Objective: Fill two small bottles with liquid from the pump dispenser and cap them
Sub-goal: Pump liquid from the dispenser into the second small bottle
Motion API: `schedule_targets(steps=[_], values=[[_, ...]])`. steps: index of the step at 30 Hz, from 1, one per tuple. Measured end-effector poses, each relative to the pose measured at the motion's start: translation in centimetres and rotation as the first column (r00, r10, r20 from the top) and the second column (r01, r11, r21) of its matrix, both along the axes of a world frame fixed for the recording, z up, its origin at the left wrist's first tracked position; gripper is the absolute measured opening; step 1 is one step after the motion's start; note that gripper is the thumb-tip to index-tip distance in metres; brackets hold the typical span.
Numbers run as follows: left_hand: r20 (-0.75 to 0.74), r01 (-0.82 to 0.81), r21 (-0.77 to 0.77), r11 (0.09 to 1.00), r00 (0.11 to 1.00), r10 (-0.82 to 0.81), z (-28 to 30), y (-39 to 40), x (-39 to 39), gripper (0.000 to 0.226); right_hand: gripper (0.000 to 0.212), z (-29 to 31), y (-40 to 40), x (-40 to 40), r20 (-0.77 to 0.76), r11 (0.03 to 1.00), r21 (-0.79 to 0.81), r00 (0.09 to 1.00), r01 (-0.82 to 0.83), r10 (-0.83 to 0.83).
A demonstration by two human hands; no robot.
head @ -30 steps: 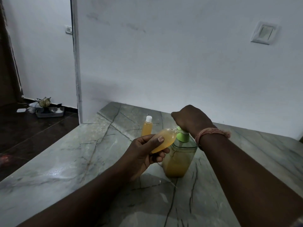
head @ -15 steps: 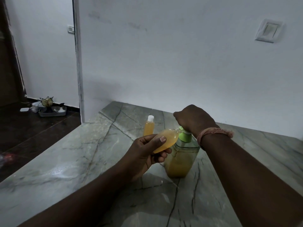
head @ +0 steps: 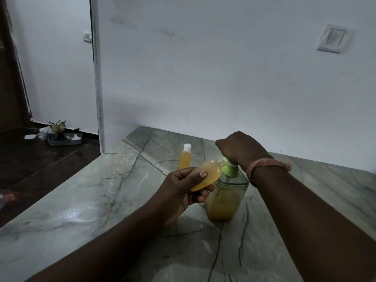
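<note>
Surface: grey veined marble counter (head: 85, 204) against a white wall, dim light.
Done: capped bottle (head: 185, 158), amber-filled, white cap on, upright behind the hands.
In hand: left hand (head: 183, 192) grasps second bottle (head: 207, 176), tilted, mouth at the nozzle, looks nearly full.
Pump: right hand (head: 240, 148) clenched over pump dispenser (head: 225, 198) head.
Left: finish the fill, cap it; no loose cap seen.

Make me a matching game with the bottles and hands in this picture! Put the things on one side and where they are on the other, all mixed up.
Things:
1. capped small bottle
2. open small bottle
3. pump dispenser
4. right hand

Places:
A. on top of the pump head
B. tilted in the left hand
C. standing alone on the marble counter
D. standing under the right hand

Pairs: 1-C, 2-B, 3-D, 4-A
</note>
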State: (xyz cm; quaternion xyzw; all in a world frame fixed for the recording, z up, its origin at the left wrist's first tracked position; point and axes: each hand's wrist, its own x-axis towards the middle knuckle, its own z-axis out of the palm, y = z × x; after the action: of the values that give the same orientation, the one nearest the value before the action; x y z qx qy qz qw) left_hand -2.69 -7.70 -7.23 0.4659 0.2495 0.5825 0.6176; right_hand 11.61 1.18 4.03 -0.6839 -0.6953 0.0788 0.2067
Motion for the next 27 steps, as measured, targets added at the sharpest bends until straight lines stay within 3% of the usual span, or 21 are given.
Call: schedule_targets(steps=[8,14,22,27], values=[[0.000,-0.006,-0.009,1.000,1.000,0.006,0.3,-0.4,0.1,0.028,0.026,1.0,-0.2,-0.2,0.129,1.000,0.006,0.991,-0.024,0.023],[-0.006,-0.004,-0.002,1.000,1.000,0.004,0.0,0.1,-0.1,0.029,0.025,0.1,0.1,0.1,0.025,1.000,0.025,1.000,0.005,-0.006],[0.000,0.013,-0.010,1.000,1.000,-0.013,0.0,-0.1,-0.1,0.031,0.027,0.9,0.2,-0.2,0.127,1.000,0.003,0.992,-0.015,0.015],[-0.008,0.010,0.007,1.000,1.000,-0.010,-0.3,0.4,-0.1,0.029,0.024,-0.2,0.7,0.1,0.015,1.000,0.006,1.000,0.012,-0.012]])
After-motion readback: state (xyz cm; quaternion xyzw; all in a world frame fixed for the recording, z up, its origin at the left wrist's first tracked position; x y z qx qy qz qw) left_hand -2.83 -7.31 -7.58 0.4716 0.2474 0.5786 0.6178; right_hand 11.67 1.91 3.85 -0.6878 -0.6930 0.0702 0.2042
